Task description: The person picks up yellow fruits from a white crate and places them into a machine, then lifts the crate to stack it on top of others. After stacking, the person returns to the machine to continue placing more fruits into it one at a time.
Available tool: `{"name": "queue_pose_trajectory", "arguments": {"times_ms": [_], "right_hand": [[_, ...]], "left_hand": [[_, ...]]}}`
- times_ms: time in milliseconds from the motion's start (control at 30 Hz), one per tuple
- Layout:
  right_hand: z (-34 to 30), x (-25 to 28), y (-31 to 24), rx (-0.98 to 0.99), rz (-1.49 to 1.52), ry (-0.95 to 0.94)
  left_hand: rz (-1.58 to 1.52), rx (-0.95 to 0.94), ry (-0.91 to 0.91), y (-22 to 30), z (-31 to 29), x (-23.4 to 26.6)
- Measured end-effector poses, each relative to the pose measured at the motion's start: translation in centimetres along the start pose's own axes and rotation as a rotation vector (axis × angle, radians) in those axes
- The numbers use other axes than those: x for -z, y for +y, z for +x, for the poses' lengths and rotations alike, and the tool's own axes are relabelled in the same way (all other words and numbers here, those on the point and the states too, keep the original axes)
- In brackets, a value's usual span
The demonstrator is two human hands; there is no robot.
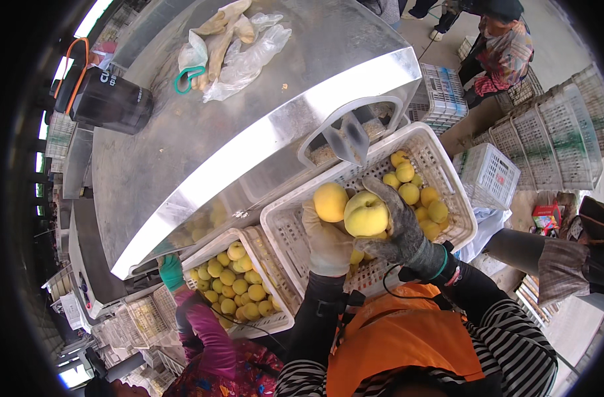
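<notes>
A grey metal table [183,142] is carrying a loose heap of gloves [217,49], one showing a teal cuff. Touching the gloves on their right, a crumpled clear plastic bag [252,65] is lying. Left of the gloves, well apart, a dark container [113,99] with an orange handle is resting near the table's edge.

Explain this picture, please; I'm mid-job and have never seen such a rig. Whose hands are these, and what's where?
There's no robot: a person works with two gloved hands, seen by a fisheye camera on their head, looking down, so straight edges bend. The pale-gloved left hand holds a yellow fruit; the grey-gloved right hand holds a larger one. Both are over a white crate with more fruit. On the metal table lie gloves and a clear bag. At left, a co-worker's teal-gloved hand is near another fruit crate.
</notes>
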State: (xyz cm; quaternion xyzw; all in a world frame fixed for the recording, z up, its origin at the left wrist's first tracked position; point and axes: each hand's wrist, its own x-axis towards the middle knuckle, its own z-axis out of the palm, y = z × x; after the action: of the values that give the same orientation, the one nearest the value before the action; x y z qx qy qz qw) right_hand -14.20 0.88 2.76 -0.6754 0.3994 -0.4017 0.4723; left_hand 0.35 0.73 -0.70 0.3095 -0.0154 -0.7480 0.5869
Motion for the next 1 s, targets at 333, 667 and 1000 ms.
{"name": "queue_pose_trajectory", "arguments": {"times_ms": [333, 667, 1000], "right_hand": [[4.8, -1.7, 0.0, 0.218, -0.26, 0.444], [12.8, -0.7, 13.3, 0.506, -1.389, 0.734], [7.6, -1.6, 8.7, 0.284, -0.704, 0.465]], "left_hand": [[0.085, -0.2, -0.088, 1.3, 1.9, 2.2], [0.08, -0.241, -0.215, 1.0, 3.4, 2.2], [0.261, -0.154, 0.036, -0.3, 3.1, 3.8]]}}
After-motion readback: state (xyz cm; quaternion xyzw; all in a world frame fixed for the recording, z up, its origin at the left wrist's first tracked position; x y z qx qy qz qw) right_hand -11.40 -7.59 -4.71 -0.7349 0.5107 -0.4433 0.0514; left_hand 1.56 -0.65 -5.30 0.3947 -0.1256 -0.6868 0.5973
